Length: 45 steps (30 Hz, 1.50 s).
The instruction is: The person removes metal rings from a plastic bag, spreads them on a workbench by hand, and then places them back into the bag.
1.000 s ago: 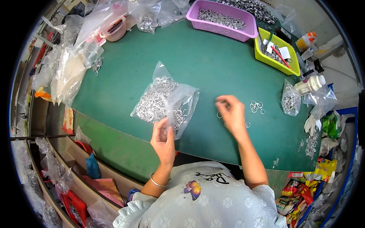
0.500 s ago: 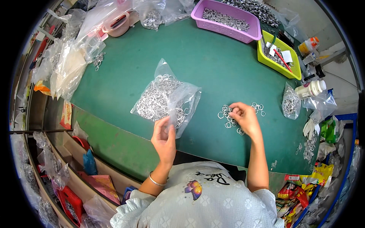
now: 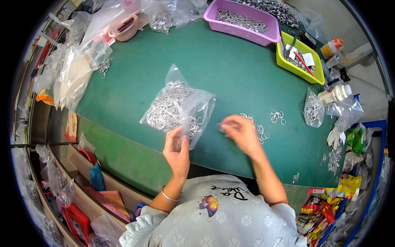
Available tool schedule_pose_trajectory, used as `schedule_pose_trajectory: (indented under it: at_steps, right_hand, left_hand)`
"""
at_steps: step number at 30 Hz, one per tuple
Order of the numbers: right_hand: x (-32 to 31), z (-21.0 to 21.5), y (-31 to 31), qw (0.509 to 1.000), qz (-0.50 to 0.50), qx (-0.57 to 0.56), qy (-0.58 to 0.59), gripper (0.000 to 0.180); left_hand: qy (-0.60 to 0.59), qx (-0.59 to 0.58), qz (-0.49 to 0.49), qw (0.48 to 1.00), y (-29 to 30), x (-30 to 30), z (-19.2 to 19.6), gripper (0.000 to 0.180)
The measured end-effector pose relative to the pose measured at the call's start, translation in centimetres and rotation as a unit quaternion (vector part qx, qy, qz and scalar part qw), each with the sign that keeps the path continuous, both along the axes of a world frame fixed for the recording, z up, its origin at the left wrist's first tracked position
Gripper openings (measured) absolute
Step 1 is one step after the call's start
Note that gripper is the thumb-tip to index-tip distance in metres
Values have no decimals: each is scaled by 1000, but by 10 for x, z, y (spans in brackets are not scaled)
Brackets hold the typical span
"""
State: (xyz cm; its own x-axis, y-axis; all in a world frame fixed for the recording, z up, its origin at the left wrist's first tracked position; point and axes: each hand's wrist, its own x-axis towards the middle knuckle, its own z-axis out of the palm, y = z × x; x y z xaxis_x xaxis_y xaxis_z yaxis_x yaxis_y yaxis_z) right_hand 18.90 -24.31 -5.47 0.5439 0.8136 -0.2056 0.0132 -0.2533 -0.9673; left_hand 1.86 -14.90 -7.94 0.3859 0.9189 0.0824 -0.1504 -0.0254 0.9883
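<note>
A clear plastic bag (image 3: 173,106) filled with silver metal rings lies on the green tabletop in front of me. My left hand (image 3: 177,152) pinches the near edge of this bag between thumb and fingers. To the right of the bag, my right hand (image 3: 240,133) hovers with its fingertips pressed together. A metal ring (image 3: 221,126) shows at those fingertips, slightly blurred. Partly hidden behind that hand is a loose pile of rings (image 3: 260,131). A smaller cluster of rings (image 3: 277,116) sits farther right.
At the far right stand a purple basket (image 3: 242,33) of rings and a lime-green basket (image 3: 300,68) with pliers. A small ring bag (image 3: 313,109) lies beside a white bottle (image 3: 336,94). Plastic bags (image 3: 74,78) pile up on the left.
My right hand has moved left from the loose pile toward the bag, carrying a ring. My left hand keeps its hold on the bag's edge.
</note>
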Motion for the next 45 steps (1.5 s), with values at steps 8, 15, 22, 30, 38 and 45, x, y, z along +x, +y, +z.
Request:
schedule_pose_trajectory:
  at_steps: [8,15,22,30,38,45]
  right_hand:
    - [14,2,-13,967,-106,-50,-224,22]
    - [42,-22,-54,909,-124,-117,-380,12]
    - [57,-28,-73,978,-189,-36,-82,9]
    - [47,-13,-52,916,-74,-137,-369,15]
    - [45,-6,-52,932,-96,-87,-338,21]
    - [54,-16,-53,914,-96,-160,-361,20]
  left_hand:
    - [-11,-7,14,1000,-1,-3,1,28]
    - [-2,-6,7,1000,-1,0,1,28]
    - [-5,-1,12,1000,-1,0,2,28]
    - [-9,-5,3,1000,0,-1,-3,28]
    - [1,-4,0,1000,0,-2,-3,28]
    - [-3,-5,0,1000,0,-3,-2,29]
